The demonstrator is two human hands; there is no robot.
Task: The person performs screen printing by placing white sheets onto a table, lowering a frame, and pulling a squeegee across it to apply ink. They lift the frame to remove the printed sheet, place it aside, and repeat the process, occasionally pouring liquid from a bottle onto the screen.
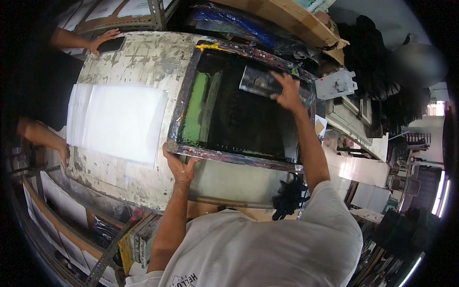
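A screen-printing frame [229, 160] with a paint-spattered rim and a dark mesh lies on the table, right of centre. Along the left part of its mesh runs a green ink strip [195, 110]. My left hand [181, 167] grips the frame's near left corner. Over the far right of the mesh, my right hand [289, 93] is closed on a flat, dark, smeared squeegee [256, 82]; the fingers are slightly blurred. Left of the frame a stack of white sheets [119, 122] rests on the stained table [143, 52].
Across the left end stands another person, one hand [103, 40] on a dark flat object [111, 45], the other at the table's near edge. A white plastic container [336, 85] sits beyond the frame's right corner. Black gloves [289, 196] lie near my right arm. Shelves with boards [62, 210] flank the lower left.
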